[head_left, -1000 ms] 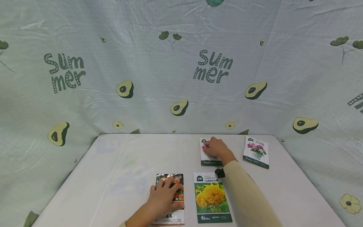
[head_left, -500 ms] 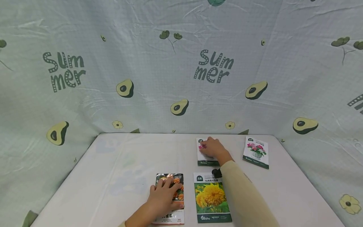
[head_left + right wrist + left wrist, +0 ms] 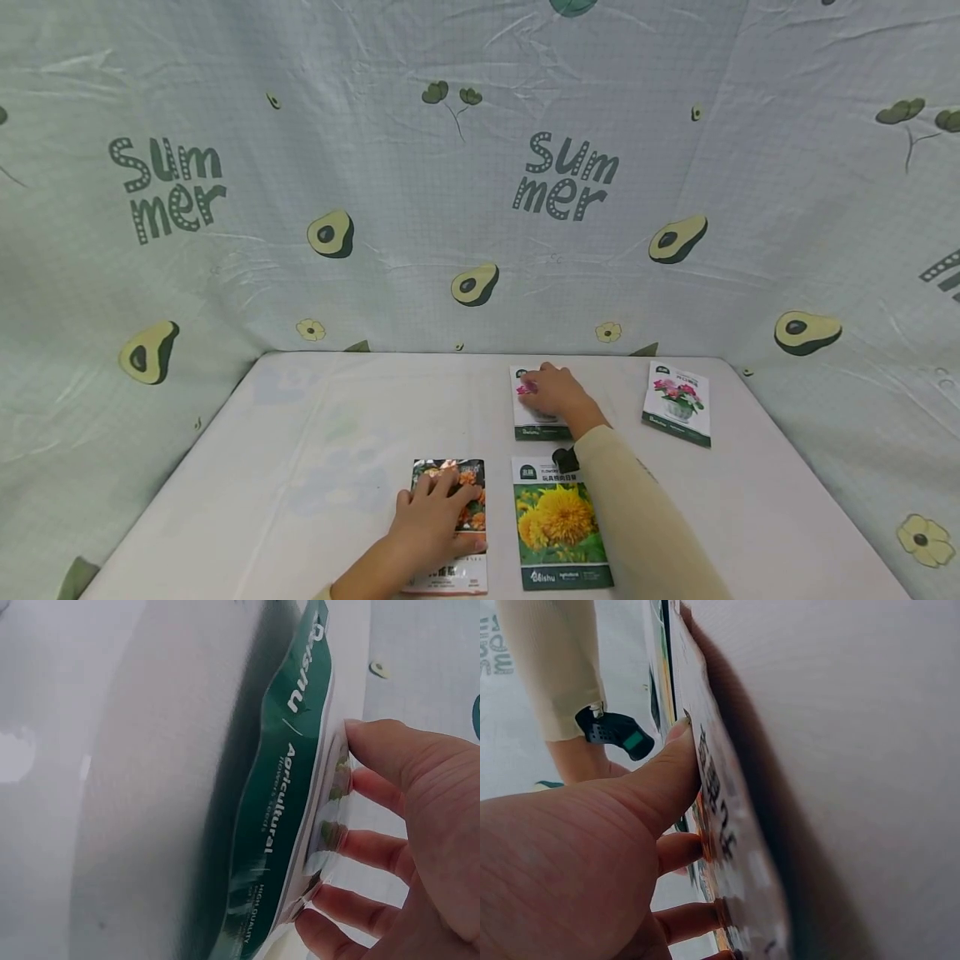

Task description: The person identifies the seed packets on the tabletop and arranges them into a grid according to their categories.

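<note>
My left hand rests with spread fingers on a seed packet with orange flowers, near the table's front. In the left wrist view the thumb and fingertips touch the face of this packet. Further back, my right hand presses its fingertips on a white seed packet with pink flowers and a green bottom band; the hand hides much of its picture. The right wrist view shows the fingers on the packet's face, with the packet's lower edge bowed off the tabletop.
A seed packet with yellow flowers lies between the left-hand packet and my right sleeve. Another packet with pink flowers lies tilted at the back right. A printed curtain rises behind the white table.
My right hand has slid the pink-flower packet a little to the left along the back of the table. My left hand and the other packets have stayed in place.
</note>
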